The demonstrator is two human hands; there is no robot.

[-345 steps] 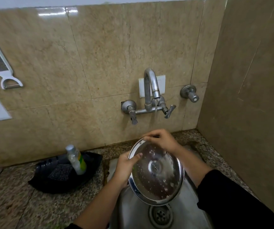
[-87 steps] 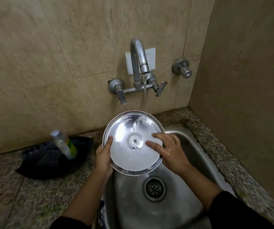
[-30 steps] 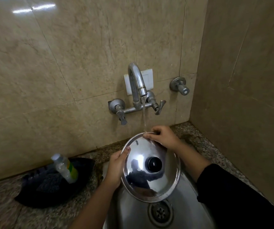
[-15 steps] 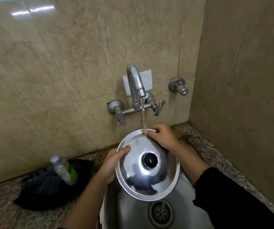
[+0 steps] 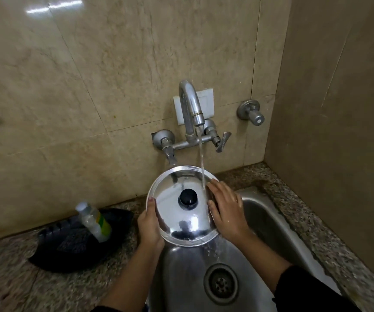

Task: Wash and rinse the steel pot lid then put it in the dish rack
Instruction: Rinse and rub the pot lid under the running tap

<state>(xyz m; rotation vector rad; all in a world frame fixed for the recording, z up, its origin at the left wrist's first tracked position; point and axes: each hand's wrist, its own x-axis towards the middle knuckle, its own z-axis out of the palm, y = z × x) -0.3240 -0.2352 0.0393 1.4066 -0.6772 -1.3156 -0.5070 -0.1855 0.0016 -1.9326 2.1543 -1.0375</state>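
Observation:
The steel pot lid [image 5: 177,219] is held over the sink, top side up, with its black knob [image 5: 188,196] facing me. My left hand [image 5: 151,224] grips its left rim, thumb on top. My right hand [image 5: 226,210] lies flat against the lid's right edge, fingers spread. Water runs from the tap [image 5: 191,109] onto the lid's upper right and pours off its lower edge into the steel sink [image 5: 269,219]. No dish rack is in view.
A black tray [image 5: 68,246] with a leaning soap bottle [image 5: 93,218] sits on the granite counter [image 5: 12,287] to the left. The sink drain [image 5: 221,283] is below the lid. Tiled walls close the back and right. A second valve [image 5: 251,113] sticks out right of the tap.
The lid has tilted flatter and moved up under the stream. My right hand slid from the top rim down to the right edge. Earlier the underside was being rinsed.

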